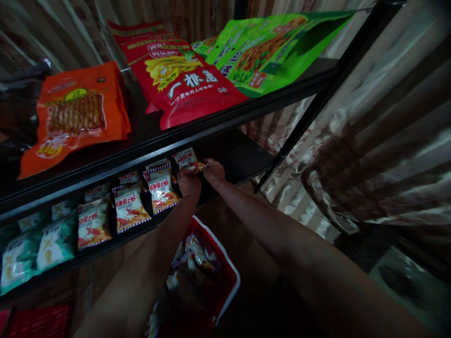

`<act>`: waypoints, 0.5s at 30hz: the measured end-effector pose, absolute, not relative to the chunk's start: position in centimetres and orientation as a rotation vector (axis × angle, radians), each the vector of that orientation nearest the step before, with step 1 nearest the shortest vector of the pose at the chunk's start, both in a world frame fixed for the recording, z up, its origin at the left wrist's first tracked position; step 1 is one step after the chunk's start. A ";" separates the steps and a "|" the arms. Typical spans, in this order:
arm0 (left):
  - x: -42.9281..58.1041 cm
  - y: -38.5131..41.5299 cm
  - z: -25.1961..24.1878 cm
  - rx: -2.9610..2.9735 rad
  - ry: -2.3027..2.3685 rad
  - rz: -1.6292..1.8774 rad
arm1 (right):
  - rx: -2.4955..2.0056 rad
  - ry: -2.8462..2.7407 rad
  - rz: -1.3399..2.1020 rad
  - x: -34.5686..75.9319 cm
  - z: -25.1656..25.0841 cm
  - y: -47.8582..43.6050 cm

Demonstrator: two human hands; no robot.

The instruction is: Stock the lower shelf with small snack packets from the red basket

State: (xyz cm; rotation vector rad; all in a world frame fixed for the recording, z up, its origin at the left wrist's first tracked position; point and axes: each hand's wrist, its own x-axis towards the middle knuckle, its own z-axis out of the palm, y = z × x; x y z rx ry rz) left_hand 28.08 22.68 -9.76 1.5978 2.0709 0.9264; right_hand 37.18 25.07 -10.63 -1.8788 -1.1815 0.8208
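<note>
Red bag [186, 82]: large white characters "一根葱" across its front, smaller print beneath illegible. Orange bag [75, 117] left of red bag, green bag [271, 47] right of it: print unreadable. Small packs [128, 209] below red bag: red characters, not legible.

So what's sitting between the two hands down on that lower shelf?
A small white-and-red snack packet, in the head view. The left hand seems to grip its lower edge; the right hand touches its right corner.

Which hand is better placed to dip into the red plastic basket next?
Probably the left hand: its forearm crosses directly above the red plastic basket; the right hand sits farther right, at the small white-and-red snack packet.
</note>
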 end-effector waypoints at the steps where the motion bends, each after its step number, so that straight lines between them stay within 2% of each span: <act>1: 28.1 22.1 -9.5 1.593 2.055 0.943 | -1.885 -1.177 0.810 37.2 -10.5 24.8; 9: 25.2 12.4 -9.0 1.687 1.711 1.182 | -1.635 -1.209 0.637 35.9 -10.1 18.6; 15: 19.3 3.9 -13.6 1.592 1.888 0.771 | -1.595 -1.455 0.803 33.3 -10.6 11.7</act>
